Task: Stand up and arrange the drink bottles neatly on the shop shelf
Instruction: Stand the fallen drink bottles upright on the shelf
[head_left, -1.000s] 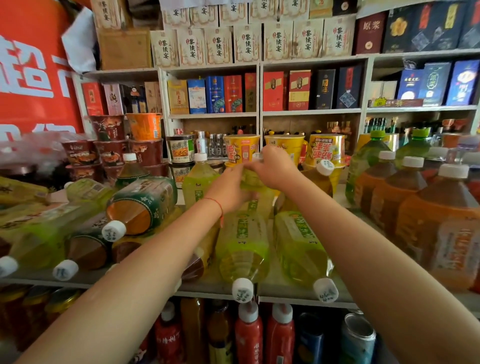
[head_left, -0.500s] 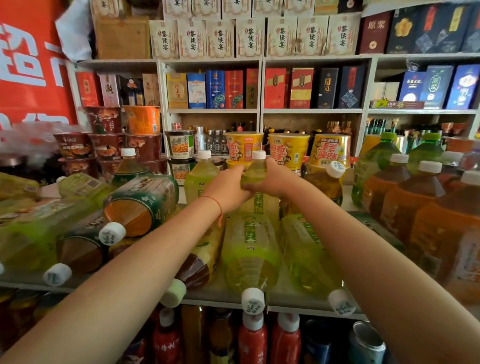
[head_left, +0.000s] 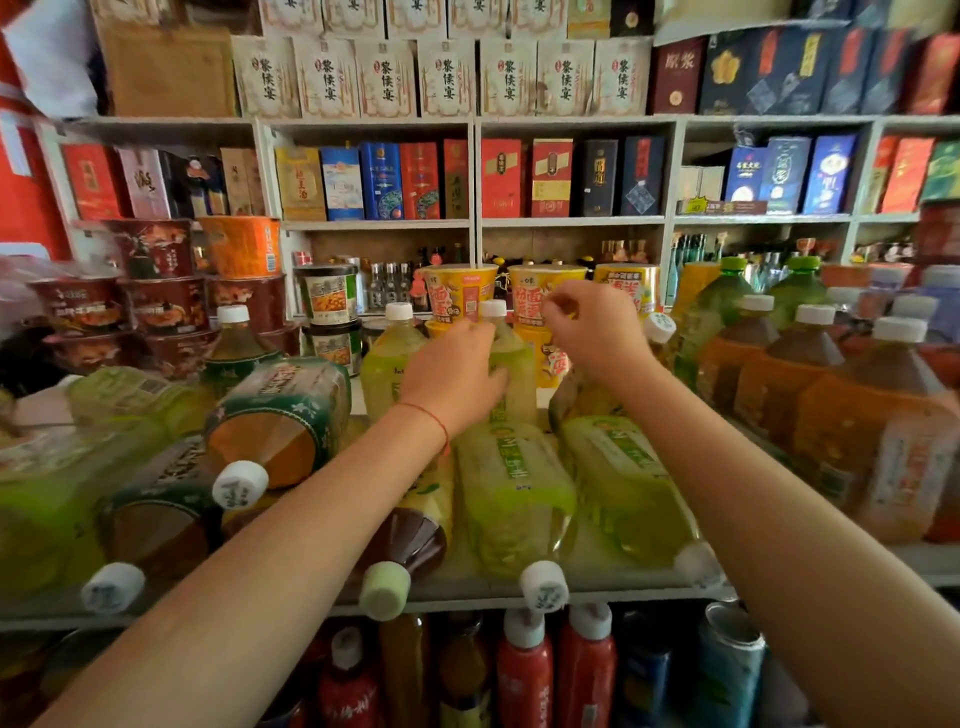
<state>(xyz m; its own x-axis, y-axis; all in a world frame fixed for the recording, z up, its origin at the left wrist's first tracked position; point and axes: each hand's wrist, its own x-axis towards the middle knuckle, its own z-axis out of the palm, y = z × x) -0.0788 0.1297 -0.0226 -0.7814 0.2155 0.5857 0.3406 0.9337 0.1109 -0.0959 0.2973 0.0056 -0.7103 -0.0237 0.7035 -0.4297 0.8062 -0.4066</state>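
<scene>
Standing a pale green bottle (head_left: 506, 358) upright at the back of the shelf (head_left: 467, 590), just in front of the yellow noodle cups (head_left: 460, 293). Left hand (head_left: 452, 376) wrapped around the body of that bottle, fingers curled on its near side, thumb hidden behind. Right hand (head_left: 595, 327) just right of the bottle's white cap, fingers loosely bent and pinched toward each other, seemingly holding nothing; blurred enough that a light touch on the shoulder of the bottle cannot be ruled out.

Left of the held bottle, touching or nearly so, a second green bottle (head_left: 389, 358) already upright. Further left of that, a dark tea bottle (head_left: 236, 343) also standing. In front of the held bottle, toward the shelf edge, two green bottles (head_left: 511, 493) lying flat with caps pointing outward, plus a brown bottle (head_left: 410, 540) on its side. Well left of these, a heap of fallen bottles (head_left: 275, 421). Right of the held bottle, a tidy row of orange bottles (head_left: 795, 374) standing.

To do this well: keep the left grip low on the body and press the base flat before letting go. Nudge it snug beside the standing green neighbour, label forward, cap in line with the rest. Best to steady the neck with the free right hand while the base settles, since the lying bottles crowd its foot and could tip it. Plenty left afterward: most bottles still down.
</scene>
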